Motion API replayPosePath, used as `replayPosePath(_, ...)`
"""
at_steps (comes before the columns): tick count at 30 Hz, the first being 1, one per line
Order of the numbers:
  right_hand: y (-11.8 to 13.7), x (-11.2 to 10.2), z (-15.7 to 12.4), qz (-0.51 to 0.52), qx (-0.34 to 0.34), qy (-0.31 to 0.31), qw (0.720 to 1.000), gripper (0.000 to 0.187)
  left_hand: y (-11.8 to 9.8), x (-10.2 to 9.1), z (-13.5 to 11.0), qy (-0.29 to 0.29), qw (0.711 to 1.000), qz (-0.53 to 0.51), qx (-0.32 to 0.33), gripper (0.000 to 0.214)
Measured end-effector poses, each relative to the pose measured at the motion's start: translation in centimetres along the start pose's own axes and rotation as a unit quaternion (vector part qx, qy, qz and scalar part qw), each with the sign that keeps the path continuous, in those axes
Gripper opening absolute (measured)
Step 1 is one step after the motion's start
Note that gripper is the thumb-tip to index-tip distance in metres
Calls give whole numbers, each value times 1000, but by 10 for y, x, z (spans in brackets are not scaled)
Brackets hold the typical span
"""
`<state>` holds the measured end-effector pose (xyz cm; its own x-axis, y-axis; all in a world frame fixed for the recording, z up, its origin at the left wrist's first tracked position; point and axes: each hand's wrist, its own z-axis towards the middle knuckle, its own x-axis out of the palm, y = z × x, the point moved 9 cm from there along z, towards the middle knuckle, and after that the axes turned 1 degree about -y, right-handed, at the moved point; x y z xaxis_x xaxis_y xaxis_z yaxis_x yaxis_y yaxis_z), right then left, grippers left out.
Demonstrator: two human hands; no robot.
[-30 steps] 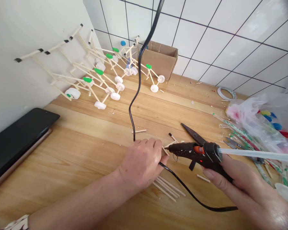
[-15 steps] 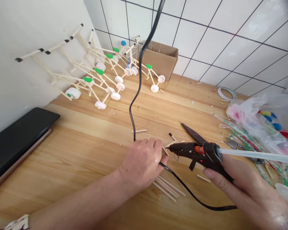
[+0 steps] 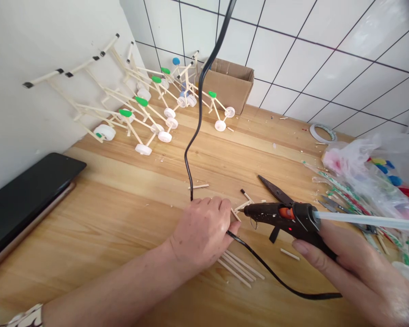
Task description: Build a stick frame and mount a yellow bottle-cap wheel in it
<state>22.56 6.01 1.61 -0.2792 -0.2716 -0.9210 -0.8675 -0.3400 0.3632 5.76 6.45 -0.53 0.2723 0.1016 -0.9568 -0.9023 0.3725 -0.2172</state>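
Note:
In the head view my right hand point(image 3: 347, 259) is wrapped around the handle of a black glue gun point(image 3: 298, 222), its red light lit. A translucent glue stick point(image 3: 364, 219) juts from the gun's back. My left hand point(image 3: 202, 229) is closed, knuckles up, with a short wooden stick point(image 3: 236, 215) at its fingertips; the fingers' undersides are hidden. The gun's nozzle points at this stick, a small gap from it. A black cable point(image 3: 255, 255) passes under my left hand. Several long wooden sticks point(image 3: 240, 268) lie just below that hand.
Small wooden frames with white wheels point(image 3: 143, 149) stand at the back left, near a cardboard box point(image 3: 230, 88). A dark phone point(image 3: 30, 195) lies left. Scissors point(image 3: 276, 190), a tape roll point(image 3: 322, 134) and a plastic bag point(image 3: 354, 156) are on the right.
My right hand has drawn the glue gun slightly to the right, so its nozzle sits a little farther from the short stick. My left hand has kept its place.

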Motion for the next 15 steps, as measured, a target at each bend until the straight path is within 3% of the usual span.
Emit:
replayPosePath(11, 0, 3, -2, 11, 9, 36, 999, 18, -1, 0, 0, 12, 1000, 3, 2, 14)
replayPosePath(15, -3, 3, -1, 1, 0, 24, 1000, 19, -1, 0, 0, 0, 1000, 4, 5, 13)
